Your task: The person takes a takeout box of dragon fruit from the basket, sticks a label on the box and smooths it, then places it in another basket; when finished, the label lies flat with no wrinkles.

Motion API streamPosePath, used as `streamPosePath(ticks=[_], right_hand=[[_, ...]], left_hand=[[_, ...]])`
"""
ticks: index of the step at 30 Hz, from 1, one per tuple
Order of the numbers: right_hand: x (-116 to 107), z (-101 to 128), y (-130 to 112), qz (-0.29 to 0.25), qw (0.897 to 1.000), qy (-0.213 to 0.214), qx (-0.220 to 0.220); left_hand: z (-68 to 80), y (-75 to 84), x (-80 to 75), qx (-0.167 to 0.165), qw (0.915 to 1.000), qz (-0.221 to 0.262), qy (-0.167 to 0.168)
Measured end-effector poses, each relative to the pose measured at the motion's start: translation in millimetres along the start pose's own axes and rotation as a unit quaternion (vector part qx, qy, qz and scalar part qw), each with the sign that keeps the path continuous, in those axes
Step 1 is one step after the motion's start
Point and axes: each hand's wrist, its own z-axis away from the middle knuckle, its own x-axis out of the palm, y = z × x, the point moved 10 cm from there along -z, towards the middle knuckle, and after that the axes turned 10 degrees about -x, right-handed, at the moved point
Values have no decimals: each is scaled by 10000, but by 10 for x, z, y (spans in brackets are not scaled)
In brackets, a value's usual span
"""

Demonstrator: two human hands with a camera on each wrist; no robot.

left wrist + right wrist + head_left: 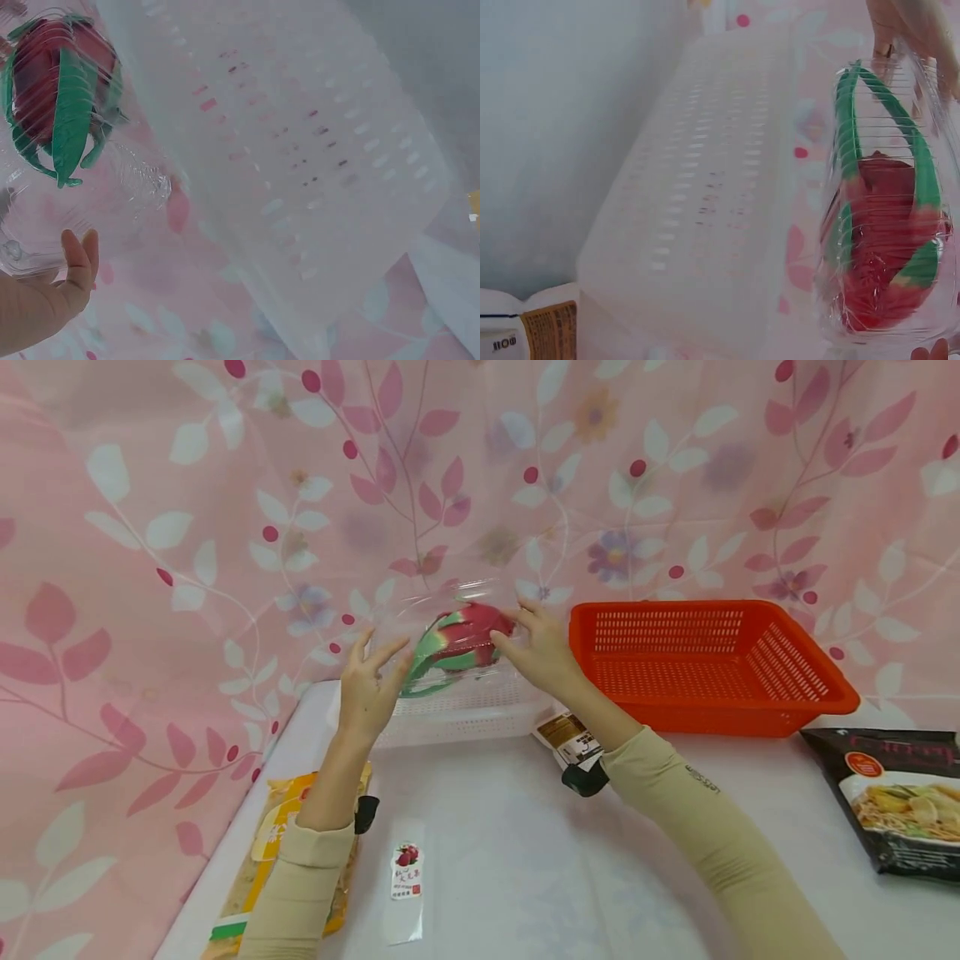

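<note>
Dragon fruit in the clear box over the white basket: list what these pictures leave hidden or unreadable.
- Dragon fruit: its far side, head view, hidden by the right hand and glare on the clear box.
- Left hand: the contact of its fingers with the box; left wrist view cuts it off.
- White basket: the inside, blocked by the box.
- Label strip: print too small.

Left hand (369, 681) and right hand (537, 645) raised, fingers spread.
</note>
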Motion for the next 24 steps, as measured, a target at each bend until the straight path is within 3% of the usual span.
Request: streamPosePath(ticks=[11, 24], right_hand=[[-473, 288, -173, 10, 9998, -126, -135], [-856, 911, -216, 354, 9971, -658, 103]], left_hand=[[324, 492, -14, 549, 9982, -33, -229], [989, 841, 127, 1136, 9883, -167, -1007]])
